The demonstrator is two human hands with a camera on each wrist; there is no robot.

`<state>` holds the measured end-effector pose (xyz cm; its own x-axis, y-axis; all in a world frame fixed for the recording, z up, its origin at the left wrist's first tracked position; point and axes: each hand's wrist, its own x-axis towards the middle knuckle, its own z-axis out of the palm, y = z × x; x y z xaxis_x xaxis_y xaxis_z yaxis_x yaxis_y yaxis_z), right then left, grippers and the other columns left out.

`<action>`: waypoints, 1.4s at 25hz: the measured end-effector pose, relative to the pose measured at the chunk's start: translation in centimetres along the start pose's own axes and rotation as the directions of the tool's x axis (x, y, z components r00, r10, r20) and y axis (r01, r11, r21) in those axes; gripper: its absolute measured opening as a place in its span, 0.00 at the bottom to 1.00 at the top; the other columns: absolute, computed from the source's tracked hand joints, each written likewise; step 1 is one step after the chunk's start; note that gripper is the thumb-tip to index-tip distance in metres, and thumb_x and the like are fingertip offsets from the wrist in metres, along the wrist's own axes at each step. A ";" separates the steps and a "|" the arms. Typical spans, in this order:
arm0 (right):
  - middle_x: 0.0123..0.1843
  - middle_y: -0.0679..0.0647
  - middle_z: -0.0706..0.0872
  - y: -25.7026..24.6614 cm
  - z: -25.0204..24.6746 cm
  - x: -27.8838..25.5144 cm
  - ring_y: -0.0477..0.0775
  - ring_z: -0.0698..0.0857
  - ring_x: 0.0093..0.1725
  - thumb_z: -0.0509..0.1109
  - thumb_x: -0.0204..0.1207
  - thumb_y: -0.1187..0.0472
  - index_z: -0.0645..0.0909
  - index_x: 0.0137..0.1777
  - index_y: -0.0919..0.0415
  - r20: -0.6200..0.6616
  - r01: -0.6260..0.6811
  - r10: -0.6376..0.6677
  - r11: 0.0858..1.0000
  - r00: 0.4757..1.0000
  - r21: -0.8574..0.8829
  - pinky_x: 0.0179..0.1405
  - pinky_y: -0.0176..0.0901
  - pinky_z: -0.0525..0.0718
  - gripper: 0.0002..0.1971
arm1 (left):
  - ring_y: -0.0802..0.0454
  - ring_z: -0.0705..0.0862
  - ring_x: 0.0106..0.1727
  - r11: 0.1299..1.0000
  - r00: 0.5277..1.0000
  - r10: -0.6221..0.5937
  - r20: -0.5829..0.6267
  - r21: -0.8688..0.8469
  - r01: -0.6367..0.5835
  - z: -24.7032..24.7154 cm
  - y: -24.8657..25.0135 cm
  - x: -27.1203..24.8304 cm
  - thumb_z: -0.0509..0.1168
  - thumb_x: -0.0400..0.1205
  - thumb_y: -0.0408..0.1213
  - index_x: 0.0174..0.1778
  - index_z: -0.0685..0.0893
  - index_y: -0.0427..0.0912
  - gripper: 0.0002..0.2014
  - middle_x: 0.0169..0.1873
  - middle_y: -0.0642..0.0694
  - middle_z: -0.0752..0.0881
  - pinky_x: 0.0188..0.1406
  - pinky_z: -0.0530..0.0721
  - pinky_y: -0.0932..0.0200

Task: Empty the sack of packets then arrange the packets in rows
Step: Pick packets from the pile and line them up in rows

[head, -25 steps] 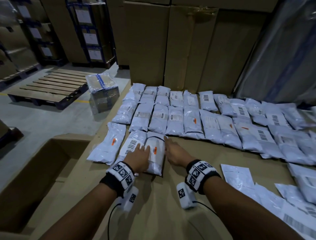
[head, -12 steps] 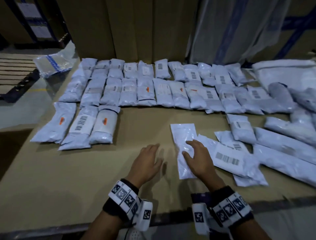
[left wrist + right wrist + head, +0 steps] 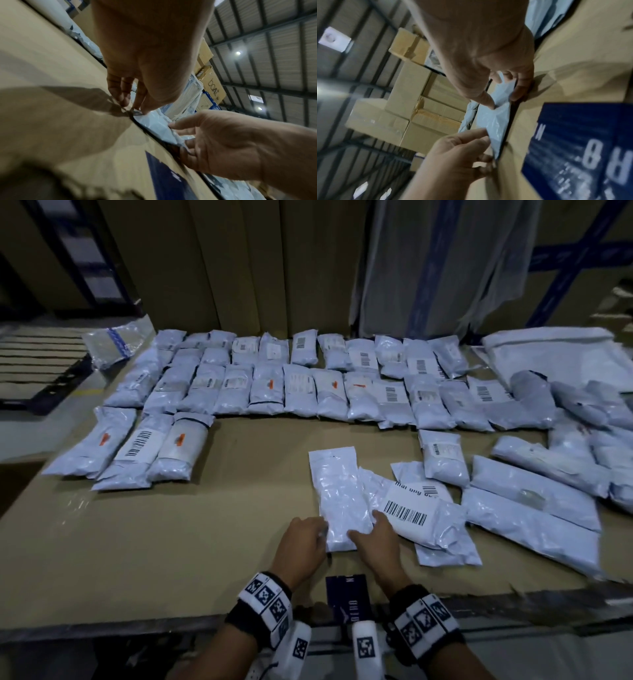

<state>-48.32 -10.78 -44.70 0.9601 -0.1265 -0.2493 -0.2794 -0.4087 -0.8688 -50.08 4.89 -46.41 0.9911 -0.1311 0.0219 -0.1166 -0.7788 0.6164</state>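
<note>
A plain white packet [image 3: 339,498] lies lengthwise on the cardboard tabletop [image 3: 171,542], its near end between my hands. My left hand [image 3: 322,537] pinches the near left corner, thumb on top [image 3: 471,135]. My right hand [image 3: 363,529] pinches the near right edge, thumb pressing down on the packet [image 3: 494,121] and fingers curled under it [image 3: 520,92]. Two full rows of white packets [image 3: 308,385] run along the back. A third row of three packets [image 3: 137,450] starts at the left. A flat white sack [image 3: 561,354] lies at the far right.
Loose packets [image 3: 520,501] are heaped on the right, one with a barcode label [image 3: 411,508] partly under the held packet. Tall cartons [image 3: 239,268] wall off the back. A blue printed patch [image 3: 346,597] marks the near table edge. A pallet [image 3: 41,364] sits on the floor, left.
Both hands left the third packet of the near-left row and moved right to the loose plain packet. They now pinch its near end, and it lies closer to me.
</note>
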 end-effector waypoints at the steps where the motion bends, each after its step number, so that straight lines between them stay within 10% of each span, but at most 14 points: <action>1: 0.50 0.56 0.86 -0.4 0.0 -0.4 0.57 0.84 0.49 0.70 0.68 0.70 0.79 0.54 0.64 0.004 0.013 -0.013 0.997 1.000 0.073 0.38 0.36 0.78 0.14 | 0.48 0.84 0.40 0.999 1.000 -0.003 0.000 -0.042 0.003 0.1 0.1 -0.2 0.56 0.77 0.33 0.41 0.85 0.43 0.11 0.40 0.48 0.90 0.54 0.76 0.55; 5: 0.43 0.59 0.82 -2.6 -0.3 -1.9 0.61 0.81 0.42 0.66 0.69 0.75 0.82 0.51 0.69 -0.139 0.322 -0.331 0.943 0.933 -0.085 0.34 0.39 0.74 0.11 | 0.53 0.86 0.47 0.888 0.964 -0.251 -0.091 -0.418 0.192 -2.5 0.5 -0.4 0.60 0.83 0.33 0.55 0.88 0.43 0.12 0.50 0.52 0.89 0.49 0.82 0.62; 9: 0.53 0.60 0.77 -2.7 2.9 -3.0 0.63 0.81 0.48 0.64 0.70 0.73 0.81 0.59 0.62 0.176 0.483 -0.480 0.648 0.859 -0.589 0.35 0.44 0.70 0.18 | 0.36 0.86 0.40 0.228 0.766 -0.625 0.149 -0.904 0.362 -5.3 0.0 -0.2 0.55 0.87 0.38 0.54 0.82 0.34 0.13 0.45 0.35 0.89 0.32 0.86 0.56; 11: 0.59 0.60 0.76 -2.3 4.2 -3.6 0.64 0.78 0.58 0.61 0.73 0.70 0.78 0.62 0.60 0.351 0.498 -0.355 0.582 0.867 -0.643 0.41 0.48 0.74 0.18 | 0.41 0.84 0.35 0.153 0.733 -0.629 0.256 -0.885 0.440 -5.8 -1.2 -0.1 0.56 0.86 0.40 0.53 0.81 0.34 0.13 0.39 0.38 0.88 0.29 0.84 0.58; 17: 0.48 0.59 0.86 -2.9 4.6 -2.8 0.58 0.85 0.50 0.69 0.76 0.51 0.86 0.47 0.61 0.376 0.419 -0.283 0.836 0.882 -0.354 0.44 0.44 0.79 0.12 | 0.47 0.81 0.22 0.339 0.762 -0.613 0.207 -0.802 0.491 -6.3 -2.5 1.0 0.66 0.80 0.29 0.40 0.80 0.34 0.04 0.32 0.33 0.84 0.20 0.76 0.63; 24: 0.51 0.58 0.86 -3.5 5.0 2.9 0.59 0.85 0.49 0.69 0.74 0.57 0.82 0.57 0.56 0.061 0.203 -0.194 0.934 0.979 -0.295 0.41 0.43 0.78 0.12 | 0.51 0.76 0.21 0.549 0.825 -0.547 0.142 -0.683 0.482 -7.8 -5.4 2.9 0.63 0.77 0.20 0.38 0.82 0.35 0.08 0.25 0.40 0.80 0.20 0.76 0.63; 31: 0.33 0.60 0.81 -7.6 10.5 6.0 0.52 0.75 0.24 0.70 0.69 0.77 0.79 0.40 0.63 0.252 -0.123 0.064 0.967 0.966 0.224 0.22 0.39 0.73 0.09 | 0.50 0.79 0.29 0.650 0.890 -0.452 0.054 -0.664 0.370 -13.7 -9.8 4.8 0.62 0.79 0.21 0.43 0.83 0.36 0.07 0.30 0.40 0.82 0.25 0.81 0.60; 35: 0.34 0.58 0.83 -10.5 14.7 8.6 0.51 0.75 0.21 0.71 0.67 0.76 0.79 0.39 0.58 0.249 -0.038 0.007 0.992 0.968 0.122 0.20 0.40 0.72 0.12 | 0.44 0.85 0.43 0.948 0.930 -0.314 -0.193 -0.119 0.295 -18.9 -13.1 6.4 0.66 0.78 0.34 0.53 0.84 0.39 0.09 0.38 0.40 0.87 0.48 0.83 0.50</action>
<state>-37.05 5.68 -44.00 0.9300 0.1001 -0.3537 -0.3127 -0.2902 -0.9044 -41.06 25.80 -39.48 0.9704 0.2405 -0.0213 0.1894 -0.7039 0.6846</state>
